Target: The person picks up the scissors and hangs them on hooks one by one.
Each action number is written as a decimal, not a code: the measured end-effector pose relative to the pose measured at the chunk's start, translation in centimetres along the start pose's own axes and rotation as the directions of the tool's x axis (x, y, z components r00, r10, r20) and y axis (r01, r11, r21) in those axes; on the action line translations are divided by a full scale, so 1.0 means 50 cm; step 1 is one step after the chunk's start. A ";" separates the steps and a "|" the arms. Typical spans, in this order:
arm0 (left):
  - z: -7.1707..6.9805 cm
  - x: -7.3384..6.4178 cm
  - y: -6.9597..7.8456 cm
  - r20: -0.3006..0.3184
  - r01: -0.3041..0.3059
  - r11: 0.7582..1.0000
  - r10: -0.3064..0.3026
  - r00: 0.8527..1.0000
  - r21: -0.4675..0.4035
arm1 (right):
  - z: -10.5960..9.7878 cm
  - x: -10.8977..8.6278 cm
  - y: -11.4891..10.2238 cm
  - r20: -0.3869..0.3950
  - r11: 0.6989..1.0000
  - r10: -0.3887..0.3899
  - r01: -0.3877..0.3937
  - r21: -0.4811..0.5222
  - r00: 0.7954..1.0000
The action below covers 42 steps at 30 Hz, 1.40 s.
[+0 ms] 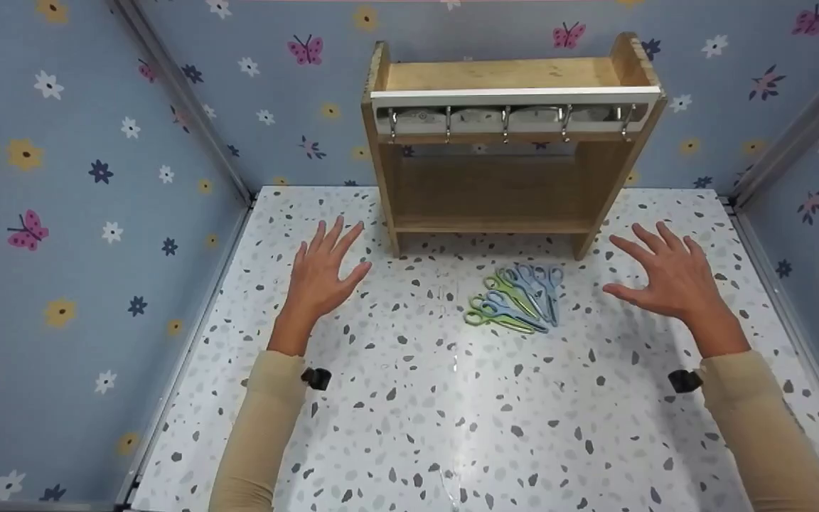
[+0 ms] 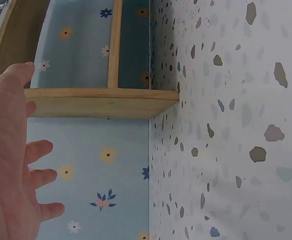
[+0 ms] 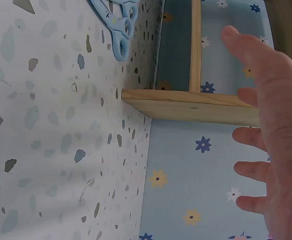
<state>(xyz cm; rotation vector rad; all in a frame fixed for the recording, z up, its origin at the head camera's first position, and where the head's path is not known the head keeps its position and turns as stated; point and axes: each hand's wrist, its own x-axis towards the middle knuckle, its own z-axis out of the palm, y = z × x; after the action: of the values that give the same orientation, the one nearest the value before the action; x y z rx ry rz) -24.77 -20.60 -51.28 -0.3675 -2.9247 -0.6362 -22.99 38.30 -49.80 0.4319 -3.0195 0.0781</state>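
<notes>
Two splayed hands [image 1: 321, 276] [image 1: 674, 279]; well apart

shelf [image 1: 488, 188]: smooth wood | 5 hooks [image 1: 505, 124]: glossy metal | scissors [image 1: 521, 299]: plastic-looking | tabletop [image 1: 480, 419]: smooth (slight sheen)

No legible lettering or numbers.

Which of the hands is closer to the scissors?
Right. The right hand is open just to the right of the scissors, not touching them; the left hand is farther off, to their left.
</notes>
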 end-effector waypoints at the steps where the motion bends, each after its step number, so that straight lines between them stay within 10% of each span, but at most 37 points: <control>1: 0.002 0.002 0.002 -0.012 0.001 1.000 -0.002 1.000 -0.017 | 0.003 -0.001 -0.001 -0.011 1.000 -0.005 0.005 0.007 1.000; 13: 0.032 0.034 0.023 -0.106 0.015 0.978 -0.037 0.994 -0.206 | 0.030 0.005 -0.018 -0.054 0.997 0.019 -0.016 0.070 0.998; 42: 0.054 0.111 0.063 -0.156 0.037 0.799 -0.162 0.974 -0.601 | 0.053 0.025 -0.054 0.047 0.992 0.022 -0.028 0.125 0.999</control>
<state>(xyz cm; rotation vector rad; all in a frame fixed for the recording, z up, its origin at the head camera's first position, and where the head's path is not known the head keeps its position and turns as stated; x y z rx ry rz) -29.49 -15.51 -51.50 -0.1828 -2.4931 -1.5217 -23.62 35.18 -52.24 0.4112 -3.0762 0.2643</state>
